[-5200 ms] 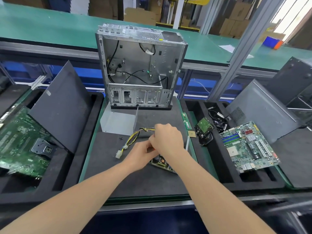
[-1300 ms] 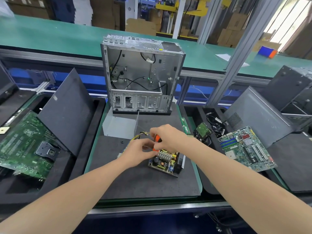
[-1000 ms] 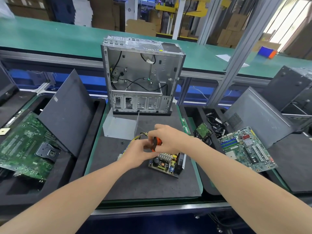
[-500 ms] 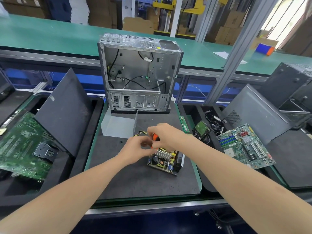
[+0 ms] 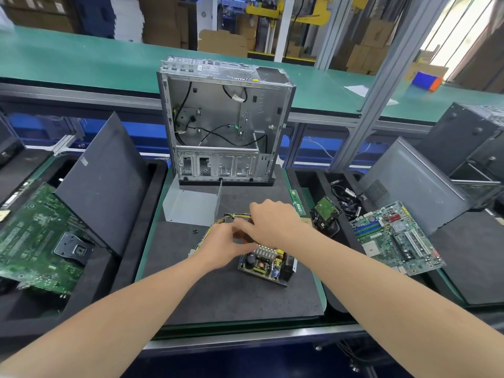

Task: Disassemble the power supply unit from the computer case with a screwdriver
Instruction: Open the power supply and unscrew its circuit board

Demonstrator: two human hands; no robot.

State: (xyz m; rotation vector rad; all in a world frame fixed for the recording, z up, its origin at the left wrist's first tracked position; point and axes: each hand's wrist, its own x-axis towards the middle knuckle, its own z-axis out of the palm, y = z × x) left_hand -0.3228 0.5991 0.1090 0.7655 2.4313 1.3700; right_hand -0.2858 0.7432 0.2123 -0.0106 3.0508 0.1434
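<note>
Grips orange-handled screwdriver [image 5: 247,240] in curled right hand [image 5: 275,222], pinches shaft with left hand [image 5: 221,246], likely seating bit on bare green power-supply circuit board [image 5: 266,264].

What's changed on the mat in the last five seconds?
The right hand now has a grip on an orange-handled screwdriver, which did not show five seconds ago; the left hand reaches in beside it. Both hands sit at the far end of the power supply board, more of which is uncovered. Computer case and metal cover unchanged.
</note>
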